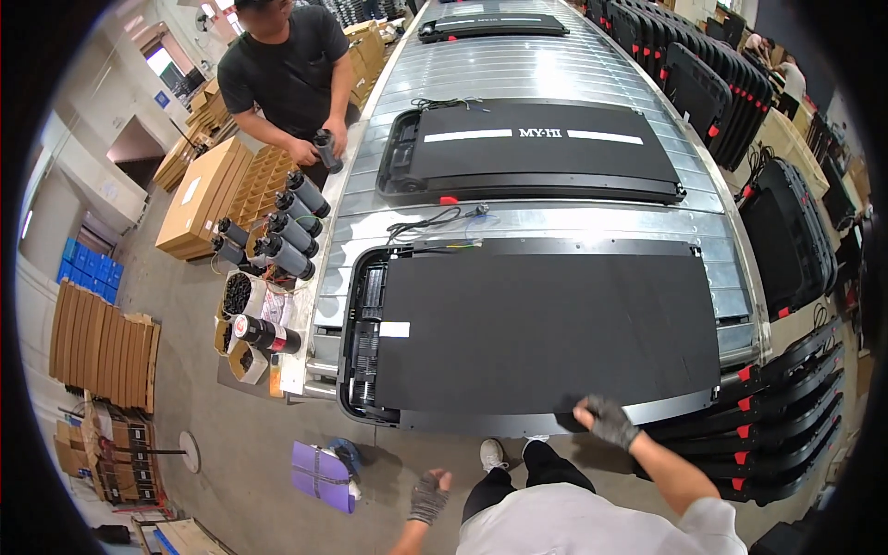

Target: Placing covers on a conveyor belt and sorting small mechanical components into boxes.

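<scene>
A flat treadmill point(555, 333) with a black belt lies crosswise on the roller conveyor in front of me, its motor bay point(368, 324) uncovered at the left end. At its near side rail, toward the right, is my right hand point(610, 423) in a grey fingerless glove, its fingers curled in. Whether it grips anything there is hidden. My left hand point(429, 497), gloved the same way, hangs low over the floor, apart from the treadmill, fingers loosely bent and holding nothing. A cable point(430, 224) with a plug lies beyond the far left corner.
A second treadmill point(536, 153) lies farther up the conveyor point(518, 217). Several grey motors point(291, 257) and boxes of small parts point(242, 294) stand left. A co-worker point(287, 83) holds a motor across there. Stacked treadmill frames point(786, 416) line the right. A purple bundle point(322, 476) lies below.
</scene>
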`<state>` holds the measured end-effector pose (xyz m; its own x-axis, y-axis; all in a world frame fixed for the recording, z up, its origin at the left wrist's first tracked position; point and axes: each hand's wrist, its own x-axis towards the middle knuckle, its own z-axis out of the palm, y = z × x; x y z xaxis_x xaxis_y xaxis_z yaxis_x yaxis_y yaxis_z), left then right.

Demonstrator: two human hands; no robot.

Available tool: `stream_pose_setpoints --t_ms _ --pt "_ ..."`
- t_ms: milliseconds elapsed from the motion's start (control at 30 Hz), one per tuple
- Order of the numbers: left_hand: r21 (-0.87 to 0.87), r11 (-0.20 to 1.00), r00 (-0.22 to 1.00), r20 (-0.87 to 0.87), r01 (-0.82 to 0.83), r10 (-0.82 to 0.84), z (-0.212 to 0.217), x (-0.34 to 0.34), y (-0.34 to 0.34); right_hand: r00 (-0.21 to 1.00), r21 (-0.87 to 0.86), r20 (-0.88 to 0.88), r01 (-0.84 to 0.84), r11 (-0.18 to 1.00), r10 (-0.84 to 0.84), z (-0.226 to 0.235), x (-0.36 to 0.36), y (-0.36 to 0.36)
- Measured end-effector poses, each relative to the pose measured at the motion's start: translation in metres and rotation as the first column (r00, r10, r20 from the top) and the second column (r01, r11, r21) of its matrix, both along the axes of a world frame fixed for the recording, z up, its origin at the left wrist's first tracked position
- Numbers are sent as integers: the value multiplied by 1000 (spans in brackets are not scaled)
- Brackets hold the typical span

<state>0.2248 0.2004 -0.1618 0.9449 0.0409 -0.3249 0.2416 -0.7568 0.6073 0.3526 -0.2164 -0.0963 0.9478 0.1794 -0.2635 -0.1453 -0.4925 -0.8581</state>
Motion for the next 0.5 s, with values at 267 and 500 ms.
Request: stream_pose_setpoints --t_ms 267,500 --pt "-600 114 586 -693 -792 419 -21 94 -90 519 352 -654 852 387 -550 -127 -145 -96" --pt "-657 -178 546 -723 -732 423 -49 125 -113 387 525 -717 847 -84 -579 -147 -90 -122"
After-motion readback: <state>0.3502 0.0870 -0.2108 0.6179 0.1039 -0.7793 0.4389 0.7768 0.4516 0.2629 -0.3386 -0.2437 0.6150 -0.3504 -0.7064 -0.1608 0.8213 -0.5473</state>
